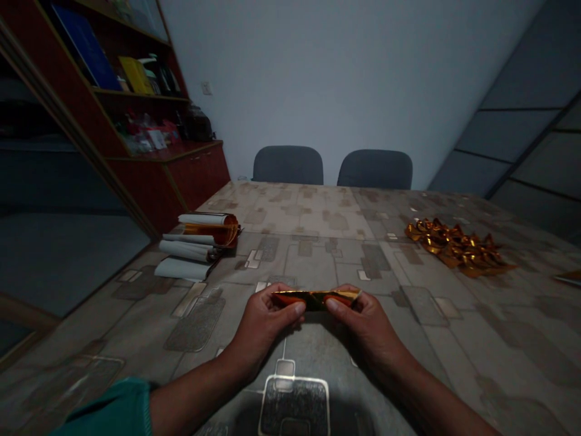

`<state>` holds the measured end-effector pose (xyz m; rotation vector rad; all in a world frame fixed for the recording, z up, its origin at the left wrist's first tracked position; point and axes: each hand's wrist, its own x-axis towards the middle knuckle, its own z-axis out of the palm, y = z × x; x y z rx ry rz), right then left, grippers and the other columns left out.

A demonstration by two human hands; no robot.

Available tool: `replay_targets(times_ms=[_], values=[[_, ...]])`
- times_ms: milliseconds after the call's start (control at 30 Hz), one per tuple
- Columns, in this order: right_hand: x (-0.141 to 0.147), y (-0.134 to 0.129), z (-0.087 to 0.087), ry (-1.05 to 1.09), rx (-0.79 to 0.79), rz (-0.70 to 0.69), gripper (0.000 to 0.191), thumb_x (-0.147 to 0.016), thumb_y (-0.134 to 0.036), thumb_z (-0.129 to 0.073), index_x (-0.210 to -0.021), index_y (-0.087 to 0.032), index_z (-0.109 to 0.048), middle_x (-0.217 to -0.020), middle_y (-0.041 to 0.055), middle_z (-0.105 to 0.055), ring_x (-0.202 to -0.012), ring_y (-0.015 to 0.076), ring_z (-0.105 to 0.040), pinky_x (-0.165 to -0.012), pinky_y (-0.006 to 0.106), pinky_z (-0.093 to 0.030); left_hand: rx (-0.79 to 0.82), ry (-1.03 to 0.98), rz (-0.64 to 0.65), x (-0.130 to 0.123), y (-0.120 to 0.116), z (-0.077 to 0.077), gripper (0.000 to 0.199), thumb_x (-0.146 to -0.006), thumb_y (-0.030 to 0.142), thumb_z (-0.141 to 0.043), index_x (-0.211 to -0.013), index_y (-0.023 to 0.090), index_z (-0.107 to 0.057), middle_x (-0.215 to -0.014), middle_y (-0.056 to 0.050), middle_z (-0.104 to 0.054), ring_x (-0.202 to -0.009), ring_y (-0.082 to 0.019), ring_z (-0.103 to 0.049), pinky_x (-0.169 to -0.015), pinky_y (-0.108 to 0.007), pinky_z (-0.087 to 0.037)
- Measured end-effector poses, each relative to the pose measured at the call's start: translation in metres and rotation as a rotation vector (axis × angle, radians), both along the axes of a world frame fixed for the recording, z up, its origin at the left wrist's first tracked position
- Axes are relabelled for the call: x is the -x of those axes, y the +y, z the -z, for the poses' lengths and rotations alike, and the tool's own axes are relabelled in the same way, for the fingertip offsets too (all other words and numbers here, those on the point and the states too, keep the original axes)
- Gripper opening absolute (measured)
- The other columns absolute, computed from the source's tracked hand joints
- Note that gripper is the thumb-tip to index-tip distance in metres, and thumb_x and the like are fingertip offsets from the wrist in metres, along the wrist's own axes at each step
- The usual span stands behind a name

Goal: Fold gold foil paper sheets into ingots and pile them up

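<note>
Between my two hands is a folded piece of shiny gold paper [314, 299], held level just above the table. My left hand [271, 312] grips its left end, thumb on the near side and fingers behind. At the right end my right hand [356, 312] pinches it the same way. The fingers behind the paper are mostly hidden. Off to the right lies a cluster of folded gold paper pieces [458, 245]. On the left sits a stack of curled gold sheets with pale backs [197, 245].
A patterned cloth covers the table [313, 251]. Two grey chairs [287, 165] stand at its far side against the wall. A red-brown cabinet [195, 172] with shelves is at the left. Another flat gold piece [569, 277] shows at the right edge.
</note>
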<state>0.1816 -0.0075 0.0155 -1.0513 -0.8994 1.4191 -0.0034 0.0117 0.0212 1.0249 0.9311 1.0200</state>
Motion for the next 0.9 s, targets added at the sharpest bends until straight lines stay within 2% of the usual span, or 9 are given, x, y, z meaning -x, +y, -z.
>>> replay_targets(times_ms=[100, 233, 367, 600, 767, 900], values=[[0.001, -0.001, 0.002, -0.002, -0.014, 0.026, 0.029, -0.067, -0.038, -0.086, -0.079, -0.018, -0.069, -0.076, 0.0014, -0.067, -0.069, 0.0154, -0.058, -0.065, 0.028, -0.043, 0.059, -0.108, 0.054, 0.000, -0.001, 0.001, 0.033, -0.072, 0.033, -0.084, -0.085, 0.015, -0.060, -0.070, 0.001, -0.068, -0.064, -0.009, -0.059, -0.062, -0.019, -0.046], [0.006, -0.002, 0.005, -0.022, -0.036, 0.086, 0.031, -0.067, -0.039, -0.086, -0.081, -0.019, -0.067, -0.074, -0.0004, -0.066, -0.069, 0.0149, -0.057, -0.065, 0.028, -0.042, 0.148, -0.235, 0.104, -0.004, -0.004, 0.003, 0.043, -0.066, 0.029, -0.089, -0.093, 0.016, -0.059, -0.092, -0.002, -0.072, -0.080, -0.012, -0.066, -0.077, -0.023, -0.051], [0.010, -0.001, 0.005, -0.063, -0.071, 0.117, 0.034, -0.065, -0.039, -0.087, -0.080, -0.020, -0.063, -0.069, -0.0032, -0.063, -0.063, 0.0131, -0.055, -0.060, 0.026, -0.042, 0.177, -0.235, 0.081, -0.007, -0.007, 0.002, 0.041, -0.068, 0.025, -0.089, -0.086, 0.016, -0.054, -0.088, -0.003, -0.073, -0.080, -0.013, -0.070, -0.080, -0.025, -0.054], [0.009, -0.002, 0.005, -0.077, -0.110, 0.081, 0.032, -0.068, -0.039, -0.085, -0.082, -0.020, -0.064, -0.071, -0.0021, -0.066, -0.065, 0.0138, -0.058, -0.060, 0.026, -0.043, 0.189, -0.197, 0.040, -0.009, -0.007, -0.005, 0.047, -0.066, 0.030, -0.091, -0.088, 0.015, -0.052, -0.085, -0.007, -0.076, -0.076, -0.017, -0.075, -0.068, -0.021, -0.058], [0.011, -0.003, 0.007, -0.003, -0.062, 0.057, 0.033, -0.068, -0.039, -0.087, -0.086, -0.018, -0.068, -0.083, 0.0029, -0.070, -0.078, 0.0175, -0.061, -0.072, 0.030, -0.045, 0.157, -0.189, 0.011, -0.010, -0.007, -0.002, 0.053, -0.065, 0.036, -0.090, -0.095, 0.016, -0.051, -0.084, -0.007, -0.077, -0.071, -0.018, -0.076, -0.062, -0.021, -0.059], [0.011, -0.005, 0.009, 0.061, 0.025, 0.037, 0.034, -0.069, -0.040, -0.087, -0.089, -0.019, -0.069, -0.077, -0.0005, -0.067, -0.067, 0.0128, -0.056, -0.063, 0.026, -0.041, 0.130, -0.161, 0.040, -0.010, -0.006, 0.001, 0.048, -0.070, 0.038, -0.087, -0.094, 0.015, -0.052, -0.082, -0.009, -0.077, -0.070, -0.018, -0.076, -0.058, -0.020, -0.058]])
